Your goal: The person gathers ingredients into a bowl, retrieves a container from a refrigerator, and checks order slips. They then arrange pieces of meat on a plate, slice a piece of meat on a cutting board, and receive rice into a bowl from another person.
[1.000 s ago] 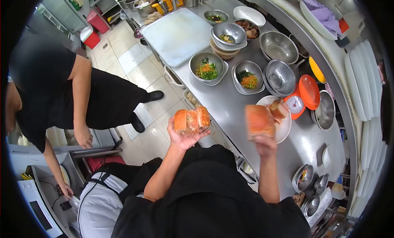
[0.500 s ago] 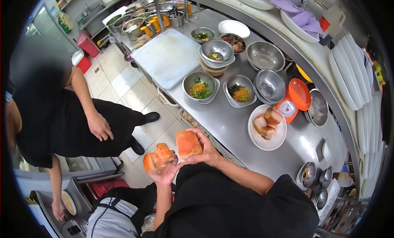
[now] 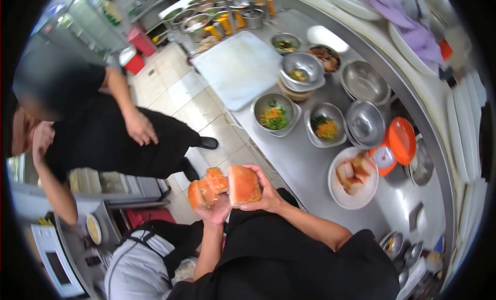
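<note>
My left hand [image 3: 214, 211], palm up, carries orange-brown pieces of meat [image 3: 208, 186] that look like roast pork. In my right hand [image 3: 268, 192] is a thicker block of meat [image 3: 244, 185] with an orange top and a pale side, its fingers wrapped round the far and right edges. The two lots of meat are side by side and appear to touch. To the right, a white bowl [image 3: 337, 195] on the steel counter holds more cut meat [image 3: 355, 175].
An orange scale [image 3: 383, 158] stands beyond the white bowl. Metal bowls with greens [image 3: 274, 117] and a white cutting board [image 3: 235, 67] lie on the counter [image 3: 305, 181]. A person in black [image 3: 119, 140] stands at left; another in grey [image 3: 139, 269] is near my left arm.
The view has shifted, so the counter sits further right. My right hand has turned its block, showing the pale side, and brought it against the other pieces. The person in black raised one hand.
</note>
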The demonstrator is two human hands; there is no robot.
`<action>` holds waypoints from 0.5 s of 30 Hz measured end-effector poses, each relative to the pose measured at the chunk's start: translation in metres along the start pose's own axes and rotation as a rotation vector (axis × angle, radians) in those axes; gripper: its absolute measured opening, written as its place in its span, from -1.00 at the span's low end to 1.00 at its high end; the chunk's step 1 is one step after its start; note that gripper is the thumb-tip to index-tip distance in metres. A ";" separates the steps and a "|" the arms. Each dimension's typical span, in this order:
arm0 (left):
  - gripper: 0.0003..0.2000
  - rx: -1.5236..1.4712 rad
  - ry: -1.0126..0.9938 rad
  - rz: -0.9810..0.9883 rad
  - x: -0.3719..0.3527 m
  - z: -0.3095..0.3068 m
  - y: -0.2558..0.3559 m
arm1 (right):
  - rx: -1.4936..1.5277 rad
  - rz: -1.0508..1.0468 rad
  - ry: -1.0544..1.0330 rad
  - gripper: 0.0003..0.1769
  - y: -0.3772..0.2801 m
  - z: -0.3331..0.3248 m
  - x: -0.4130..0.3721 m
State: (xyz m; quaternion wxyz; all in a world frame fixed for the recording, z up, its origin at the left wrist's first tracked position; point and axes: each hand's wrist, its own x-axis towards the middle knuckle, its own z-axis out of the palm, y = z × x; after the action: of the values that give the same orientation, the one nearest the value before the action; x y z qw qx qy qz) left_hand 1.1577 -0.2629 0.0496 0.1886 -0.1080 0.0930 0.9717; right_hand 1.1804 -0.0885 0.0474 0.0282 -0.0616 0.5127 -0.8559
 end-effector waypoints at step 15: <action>-0.45 -0.133 0.057 0.141 0.024 -0.024 0.085 | -0.257 0.151 -0.277 0.07 0.023 0.043 0.102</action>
State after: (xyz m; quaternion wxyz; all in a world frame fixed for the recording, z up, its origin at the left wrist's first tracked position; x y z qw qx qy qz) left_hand 1.1077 -0.3372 0.0322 0.1092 -0.1412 0.0411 0.9831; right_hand 1.0848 -0.1483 0.0548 0.1545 -0.1433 0.6122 -0.7621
